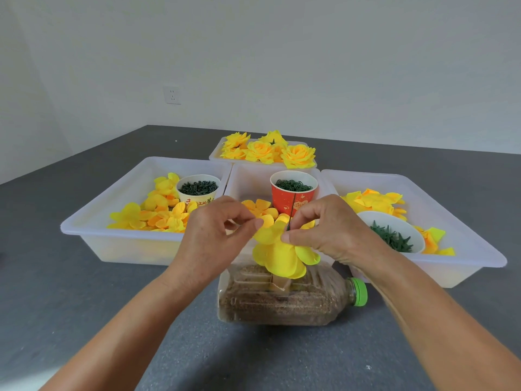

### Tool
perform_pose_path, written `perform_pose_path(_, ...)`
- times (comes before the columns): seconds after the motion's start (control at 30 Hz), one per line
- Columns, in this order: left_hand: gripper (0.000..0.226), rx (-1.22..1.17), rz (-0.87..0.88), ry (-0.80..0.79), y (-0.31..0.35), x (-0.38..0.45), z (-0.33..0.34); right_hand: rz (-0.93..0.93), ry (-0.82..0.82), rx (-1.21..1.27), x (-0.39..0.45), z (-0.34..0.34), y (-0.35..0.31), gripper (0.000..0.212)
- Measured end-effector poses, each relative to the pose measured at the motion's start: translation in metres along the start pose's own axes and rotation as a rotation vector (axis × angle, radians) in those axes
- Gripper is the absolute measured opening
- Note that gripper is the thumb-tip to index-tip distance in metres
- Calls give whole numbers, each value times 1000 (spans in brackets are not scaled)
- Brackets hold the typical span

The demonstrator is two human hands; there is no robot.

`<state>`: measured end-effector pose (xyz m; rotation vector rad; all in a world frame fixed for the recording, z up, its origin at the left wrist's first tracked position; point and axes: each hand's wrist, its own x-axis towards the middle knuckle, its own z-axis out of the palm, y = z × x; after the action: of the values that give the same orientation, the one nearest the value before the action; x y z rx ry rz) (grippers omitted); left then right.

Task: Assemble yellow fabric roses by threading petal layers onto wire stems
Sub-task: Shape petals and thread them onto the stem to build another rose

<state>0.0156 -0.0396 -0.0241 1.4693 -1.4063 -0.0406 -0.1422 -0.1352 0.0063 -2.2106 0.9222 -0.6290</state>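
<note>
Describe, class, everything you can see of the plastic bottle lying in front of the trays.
The plastic bottle is clear, with a green screw cap pointing right. It lies on its side on the grey table, filled with brown, sandy-looking grains. A cut opening in its upper side shows below the yellow petal layer both hands work on.

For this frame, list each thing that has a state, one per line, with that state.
left hand: pinching a petal edge
right hand: pinching the petal layer at the wire
petal layer: on the upright wire stem, above the bottle
bottle: lying on its side, green cap on, filled with brown grains
red cup: upright, holding green rings
finished roses: piled in the far tray
</note>
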Motion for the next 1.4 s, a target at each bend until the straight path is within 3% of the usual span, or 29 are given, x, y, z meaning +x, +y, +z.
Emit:
perform_pose_path(0.2, 8, -27, 124, -122, 13, 7, 5, 10, 33, 42, -2, 2, -1, 14)
perform_pose_path(0.3, 10, -54, 51, -248, 21, 15, 12, 29, 42, 41, -2, 1, -1, 18)
perform_pose_path(0.57, 24, -216, -101, -263, 14, 23, 23, 130, -18, 205, -6, -4, -2, 14)
perform_pose_path(0.83, 12, -230, -172, -368, 8, 28, 24, 157, -17, 280, -15, -6, 8, 23)
perform_pose_path(0.93, 11, -240, -205, -396, 7, 29, 22, 161, 96, 363, -26, -3, 18, 23)
perform_pose_path(1.03, 10, -267, -233, -404, 7, 29, 22, 188, 419, 458, -44, 10, 29, 21)
perform_pose_path(1.1, 8, -279, -241, -404, 7, 29, 22, 244, 537, 604, -58, 20, 34, 19)
perform_pose_path(1.2, 9, -286, -243, -405, 8, 29, 22, 388, 457, 799, -76, 35, 33, 18)
perform_pose_path(1.4, 9, -325, -247, -409, 10, 27, 22, 549, 211, 953, -74, 49, 26, 35)
